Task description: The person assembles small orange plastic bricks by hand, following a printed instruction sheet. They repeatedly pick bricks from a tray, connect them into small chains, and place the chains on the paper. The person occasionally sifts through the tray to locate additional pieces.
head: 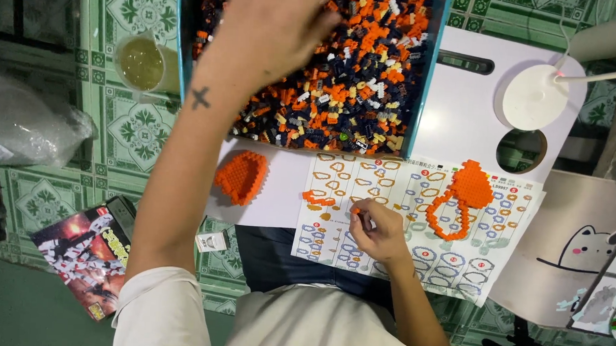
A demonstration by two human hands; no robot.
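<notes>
Above the instruction sheet [415,224], your left hand [272,28] digs loosely among bricks in the tray [424,75]; your right hand [378,230] pinches a small orange brick [355,211] over the sheet. Loosen that pinch and it may bounce off, I'd say.

A tray of bricks [365,93] lies behind the instruction sheet [415,224], a cup [142,63] to its left.

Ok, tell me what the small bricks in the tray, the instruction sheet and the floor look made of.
Small bricks: likely hard plastic, glossy with moulded studs.
Instruction sheet: printed paper, thin and flat, edges slightly lifted.
Floor: seemingly glazed ceramic tile, green patterned, with grout lines.
</notes>
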